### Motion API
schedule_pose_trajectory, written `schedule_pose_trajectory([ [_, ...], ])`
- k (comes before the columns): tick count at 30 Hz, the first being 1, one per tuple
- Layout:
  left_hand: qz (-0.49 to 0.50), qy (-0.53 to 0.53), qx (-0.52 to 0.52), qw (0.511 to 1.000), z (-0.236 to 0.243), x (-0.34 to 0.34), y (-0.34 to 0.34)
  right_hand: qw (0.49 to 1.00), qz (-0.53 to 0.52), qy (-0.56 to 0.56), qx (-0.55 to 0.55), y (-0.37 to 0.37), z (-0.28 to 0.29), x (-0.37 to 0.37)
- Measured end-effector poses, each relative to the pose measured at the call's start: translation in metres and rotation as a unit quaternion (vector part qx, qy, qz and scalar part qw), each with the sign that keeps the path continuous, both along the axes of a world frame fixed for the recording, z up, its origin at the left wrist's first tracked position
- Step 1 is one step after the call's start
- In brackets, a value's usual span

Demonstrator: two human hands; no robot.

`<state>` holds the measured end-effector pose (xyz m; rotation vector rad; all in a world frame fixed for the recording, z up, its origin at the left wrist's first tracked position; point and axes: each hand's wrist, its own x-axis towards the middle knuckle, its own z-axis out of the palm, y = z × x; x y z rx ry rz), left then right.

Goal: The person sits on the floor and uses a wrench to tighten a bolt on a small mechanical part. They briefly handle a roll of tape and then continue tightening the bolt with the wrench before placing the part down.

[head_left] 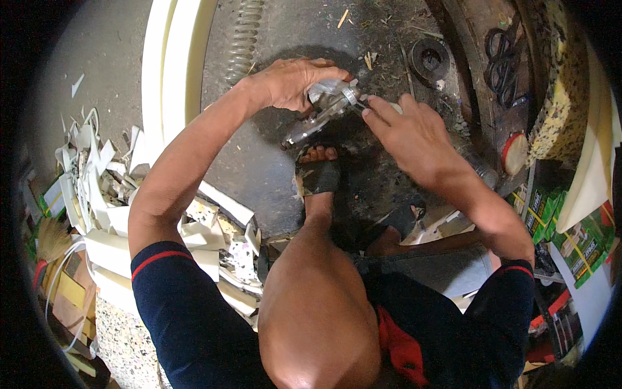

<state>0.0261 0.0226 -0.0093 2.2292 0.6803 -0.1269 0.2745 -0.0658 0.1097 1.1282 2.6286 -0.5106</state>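
Both hands on one metal tool, upper centre of frame, over the floor. Left hand grips its head; right hand pinches the tip. Looks mid-adjustment; steady hold needed.

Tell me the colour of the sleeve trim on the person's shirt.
Red stripe on a dark navy sleeve, clearest in the head view.

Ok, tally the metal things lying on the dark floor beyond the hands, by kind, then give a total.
Coil spring: 1
Scissors: 1
Round metal disc with a hole: 1
Total: 3
The silvery tool gripped by the left hand and touched by the right hand is left out.
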Motion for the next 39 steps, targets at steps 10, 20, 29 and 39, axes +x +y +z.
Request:
schedule_pose_trajectory([
  [10, 0.022, -0.021, -0.013, 0.999, -0.002, -0.004, -0.002, 0.99, 0.037, -0.123, 0.053, -0.013, -0.015, -0.001],
  [20, 0.019, 0.039, -0.068, 0.997, -0.003, -0.004, 0.0, 0.996, -0.075, -0.044, -0.008, -0.055, -0.033, -0.003],
  [29, 0.006, 0.002, -0.006, 1.0, -0.026, -0.006, 0.0, 0.982, -0.183, 0.023, 0.046, -0.091, -0.09, -0.016],
  [39, 0.119, -0.069, -0.307, 0.942, -0.042, -0.011, 0.0, 0.943, -0.25, 0.173, 0.139, -0.123, -0.132, -0.019],
])
